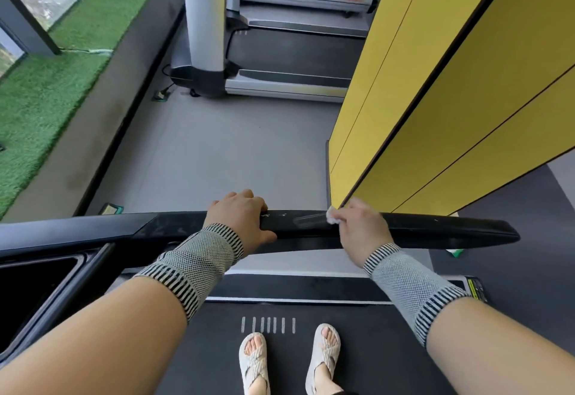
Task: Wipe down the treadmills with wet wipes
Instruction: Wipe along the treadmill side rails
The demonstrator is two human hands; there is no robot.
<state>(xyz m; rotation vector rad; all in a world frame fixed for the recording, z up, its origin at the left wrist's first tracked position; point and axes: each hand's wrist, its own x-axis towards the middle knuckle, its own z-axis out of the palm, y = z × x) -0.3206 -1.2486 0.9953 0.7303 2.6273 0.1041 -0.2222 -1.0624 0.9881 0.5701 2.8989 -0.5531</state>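
Observation:
I stand on a treadmill belt [357,348] facing its black handrail [451,230], which runs across the view. My left hand [241,219] grips the rail near its middle, fingers curled over the far side. My right hand [361,223] holds a small white wet wipe [332,216] bunched in its fingers and presses it on the rail's top. A damp streak shows on the rail just left of the wipe. A second treadmill [280,52] stands ahead across the floor.
A yellow panelled column [435,99] rises close on the right, just beyond the rail. Grey floor [217,152] lies between the two treadmills. Green artificial turf [56,77] and windows run along the left. A black console tray [37,282] sits at lower left.

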